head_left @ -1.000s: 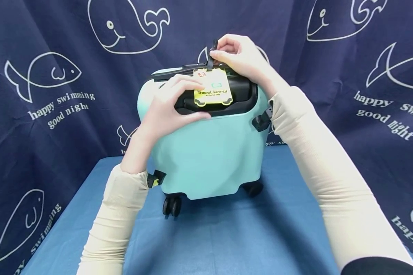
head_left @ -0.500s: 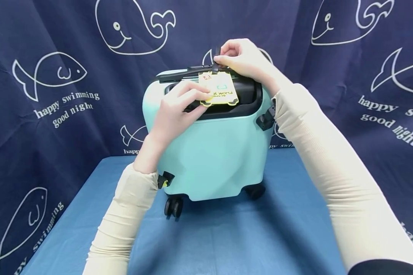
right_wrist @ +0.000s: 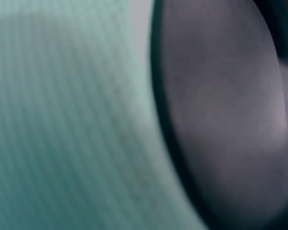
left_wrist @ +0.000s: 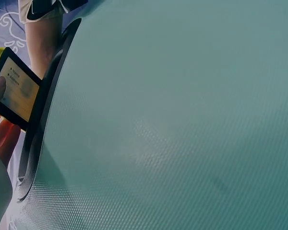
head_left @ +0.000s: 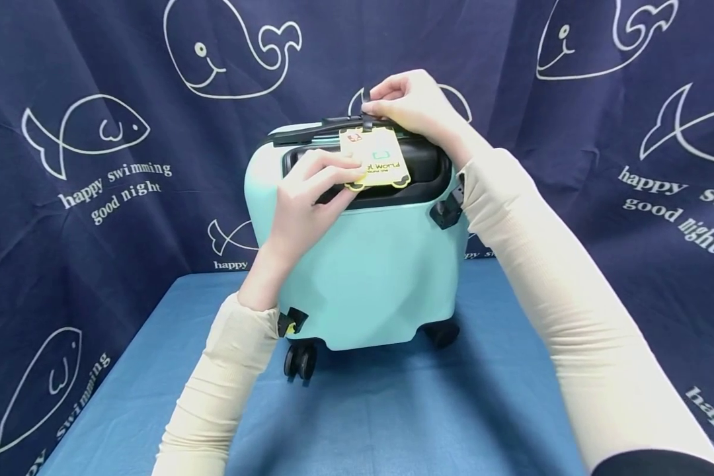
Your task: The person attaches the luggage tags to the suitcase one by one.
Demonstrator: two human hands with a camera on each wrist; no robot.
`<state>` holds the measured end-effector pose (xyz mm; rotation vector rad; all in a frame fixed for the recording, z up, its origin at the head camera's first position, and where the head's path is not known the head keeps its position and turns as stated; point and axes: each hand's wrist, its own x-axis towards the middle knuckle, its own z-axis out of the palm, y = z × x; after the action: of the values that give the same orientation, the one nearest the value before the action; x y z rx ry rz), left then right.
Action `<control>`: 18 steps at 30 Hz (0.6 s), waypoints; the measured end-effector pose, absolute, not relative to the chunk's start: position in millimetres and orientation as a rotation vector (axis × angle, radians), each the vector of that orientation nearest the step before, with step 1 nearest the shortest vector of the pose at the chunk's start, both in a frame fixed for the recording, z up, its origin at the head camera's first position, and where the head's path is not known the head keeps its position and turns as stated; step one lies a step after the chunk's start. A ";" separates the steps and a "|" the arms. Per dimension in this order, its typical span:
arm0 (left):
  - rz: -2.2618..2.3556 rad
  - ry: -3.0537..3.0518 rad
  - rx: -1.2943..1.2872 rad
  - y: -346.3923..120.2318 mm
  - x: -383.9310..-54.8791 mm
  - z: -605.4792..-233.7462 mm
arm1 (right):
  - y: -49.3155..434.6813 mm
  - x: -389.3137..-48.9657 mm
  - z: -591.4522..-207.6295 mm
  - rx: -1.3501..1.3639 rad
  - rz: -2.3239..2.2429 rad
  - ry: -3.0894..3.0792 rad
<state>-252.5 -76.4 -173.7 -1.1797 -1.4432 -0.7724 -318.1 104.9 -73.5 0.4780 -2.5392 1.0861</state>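
A mint-green suitcase (head_left: 369, 277) stands upright, with a black carry handle (head_left: 297, 136) along its top. From that handle hangs a yellow luggage tag (head_left: 388, 157) on a black strap (head_left: 367, 122). My left hand (head_left: 306, 198) pinches the tag's left lower edge between thumb and fingers. My right hand (head_left: 419, 109) holds the upper strap end between thumb and fingertips, just above the handle. In the left wrist view the tag's back (left_wrist: 21, 93) shows printed lines in a dark frame. The right wrist view has only green shell (right_wrist: 62, 120) and dark recess (right_wrist: 221, 115), no fingers.
The suitcase rests on black wheels (head_left: 300, 360) on a blue-covered table (head_left: 363, 423). A navy curtain (head_left: 155, 218) with white whale and fish drawings hangs close behind and at both sides. Black wrist mounts (head_left: 447, 210) sit close to the shell.
My left hand, earlier spread beside the tag, has closed on its edge and tilted its lower end outward. My right hand stays on the strap and has dipped slightly. The view has shifted a little.
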 end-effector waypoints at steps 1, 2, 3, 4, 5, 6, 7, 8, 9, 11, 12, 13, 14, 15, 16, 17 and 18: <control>-0.778 -1.437 -1.178 -75.8 -252.6 -174.2 | 104.2 -318.3 -73.6 0.473 1.089 -2.538; -0.787 -1.432 -1.176 -75.2 -252.6 -174.5 | 103.6 -318.5 -73.6 0.468 1.083 -2.540; -0.794 -1.428 -1.173 -74.8 -252.5 -174.8 | 103.0 -318.6 -73.6 0.462 1.082 -2.542; -0.800 -1.425 -1.170 -74.4 -252.4 -175.0 | 102.5 -318.6 -73.6 0.459 1.078 -2.543; -0.806 -1.422 -1.167 -74.2 -252.3 -175.3 | 102.1 -318.6 -73.7 0.457 1.073 -2.546; -0.812 -1.418 -1.166 -74.1 -252.3 -175.7 | 101.8 -318.6 -73.8 0.457 1.066 -2.549; -0.815 -1.415 -1.164 -74.1 -252.3 -176.2 | 101.7 -318.6 -73.9 0.459 1.061 -2.551; -0.819 -1.412 -1.163 -74.1 -252.4 -176.7 | 101.6 -318.6 -74.1 0.462 1.052 -2.553; -0.821 -1.408 -1.163 -74.2 -252.8 -177.3 | 101.7 -318.6 -74.3 0.468 1.046 -2.552; -0.843 -1.398 -1.163 -74.1 -253.8 -178.3 | 102.4 -318.7 -75.0 0.482 1.042 -2.547; -0.865 -1.389 -1.163 -74.0 -254.7 -178.6 | 102.8 -318.7 -75.3 0.489 1.042 -2.542; -0.890 -1.382 -1.161 -73.9 -255.7 -178.8 | 103.3 -318.8 -75.7 0.497 1.045 -2.534; -0.920 -1.374 -1.162 -74.1 -256.9 -178.9 | 103.9 -318.8 -76.1 0.505 1.045 -2.527; -0.949 -1.367 -1.163 -74.4 -258.1 -179.0 | 104.4 -318.9 -76.5 0.513 1.045 -2.520; -0.974 -1.362 -1.164 -74.7 -259.3 -179.1 | 105.1 -319.1 -77.1 0.520 1.046 -2.516; -0.992 -1.361 -1.165 -75.2 -260.5 -179.4 | 105.7 -319.3 -77.4 0.525 1.045 -2.511; -1.004 -1.361 -1.168 -75.6 -261.6 -179.6 | 106.3 -319.6 -77.7 0.526 1.042 -2.509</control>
<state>-261.6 -75.6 -179.6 -1.1680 -1.3611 -1.0043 -319.6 106.3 -77.7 0.5264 -2.5090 1.0416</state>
